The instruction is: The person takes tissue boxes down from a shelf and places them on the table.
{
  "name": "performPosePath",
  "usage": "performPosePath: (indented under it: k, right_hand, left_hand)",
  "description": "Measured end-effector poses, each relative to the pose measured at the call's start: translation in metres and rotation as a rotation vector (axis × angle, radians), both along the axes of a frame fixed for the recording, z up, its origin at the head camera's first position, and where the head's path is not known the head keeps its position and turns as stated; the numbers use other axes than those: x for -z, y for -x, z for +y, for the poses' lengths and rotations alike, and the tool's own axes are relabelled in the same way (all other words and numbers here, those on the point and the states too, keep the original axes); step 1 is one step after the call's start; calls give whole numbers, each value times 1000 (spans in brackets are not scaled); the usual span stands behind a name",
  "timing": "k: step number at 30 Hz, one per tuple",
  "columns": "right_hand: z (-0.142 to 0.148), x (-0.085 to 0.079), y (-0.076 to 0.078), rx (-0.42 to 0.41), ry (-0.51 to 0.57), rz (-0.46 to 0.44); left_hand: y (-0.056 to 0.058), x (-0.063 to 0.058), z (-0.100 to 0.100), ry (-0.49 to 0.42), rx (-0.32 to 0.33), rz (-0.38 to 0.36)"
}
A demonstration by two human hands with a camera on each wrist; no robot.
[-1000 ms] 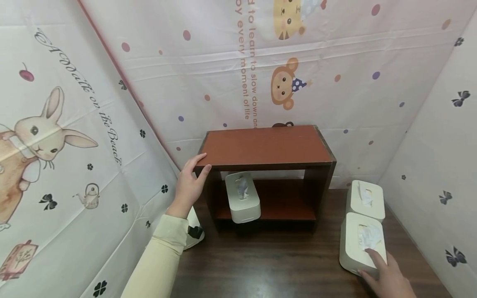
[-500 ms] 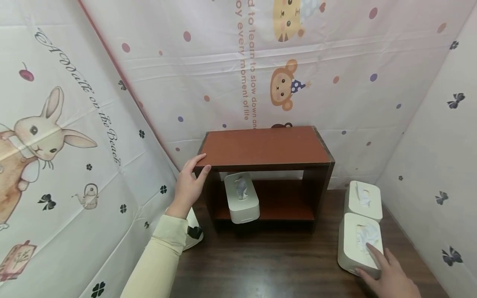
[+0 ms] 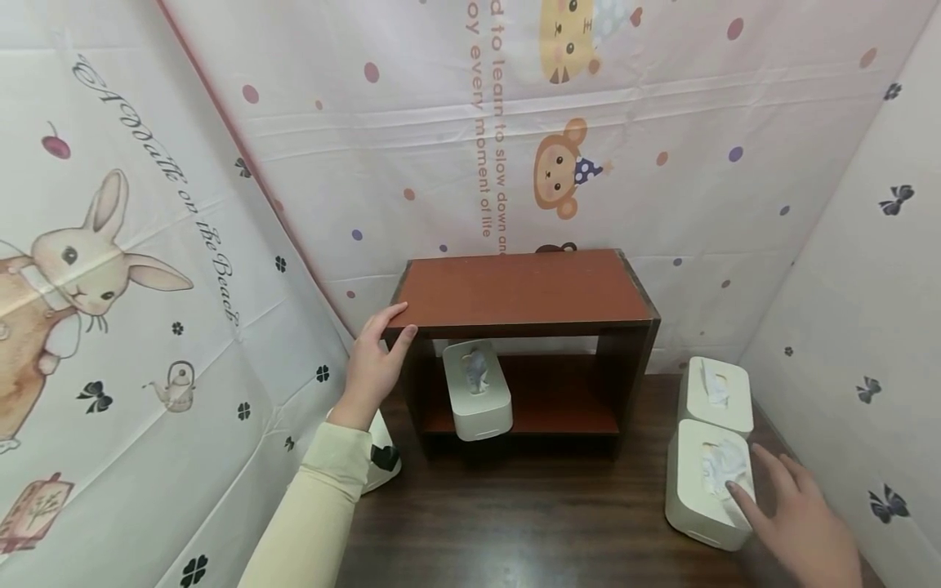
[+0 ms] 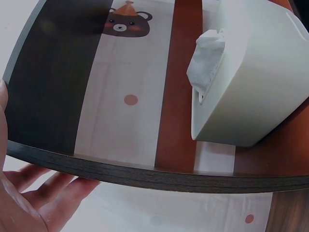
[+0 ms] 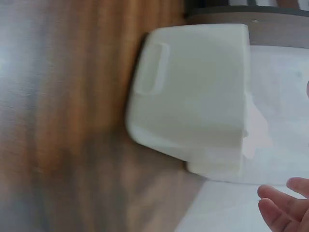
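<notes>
My left hand [image 3: 370,367] holds the upper left corner of a small brown wooden shelf [image 3: 525,290], fingers outside the side panel and thumb at the front edge. Inside leans a pale tissue box [image 3: 481,408], its front end sticking out over the lower board; the left wrist view shows this tissue box [image 4: 270,63] close up. My right hand [image 3: 804,514] is open at the right side of the nearer of two more tissue boxes [image 3: 709,523]. In the right wrist view the fingers [image 5: 285,205] are apart from that box, which looks blurred.
Another tissue box [image 3: 716,371] stands directly behind the nearer one, close to the right cloth wall [image 3: 853,269]. A white object with a black patch [image 3: 382,457] is partly hidden by my left forearm. Dark wooden surface [image 3: 529,506] lies before the shelf.
My right hand has moved right, off the top and front of the nearer tissue box to its right side. My left hand, the shelf and the leaning box stay put.
</notes>
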State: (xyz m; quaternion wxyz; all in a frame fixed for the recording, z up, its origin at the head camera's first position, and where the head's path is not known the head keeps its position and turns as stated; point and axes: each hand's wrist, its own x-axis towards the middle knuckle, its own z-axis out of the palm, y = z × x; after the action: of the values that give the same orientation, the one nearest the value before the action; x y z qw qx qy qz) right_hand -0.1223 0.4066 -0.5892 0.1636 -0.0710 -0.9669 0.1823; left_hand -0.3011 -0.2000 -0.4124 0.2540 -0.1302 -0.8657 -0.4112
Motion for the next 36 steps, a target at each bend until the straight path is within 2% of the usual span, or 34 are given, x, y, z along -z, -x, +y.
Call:
performPosePath:
  k: [6,15,22,31,36]
  right_hand:
    - [4,-23,14,-90,62,133]
    - [-4,-80,40,-150,-8,97]
    - [-13,-118,57,-187,-54,122]
    - [-45,-181,68,-223,-132,84]
    - [-64,-213,79,-255,-197,91]
  left_hand:
    - [-1,-1,0,-7,7,-1]
    - [-1,-1,0,-10,5,-7]
    - [0,0,0,-10,9,0]
    - [1,0,0,-6,9,9]
    - [1,0,0,-1,7,16]
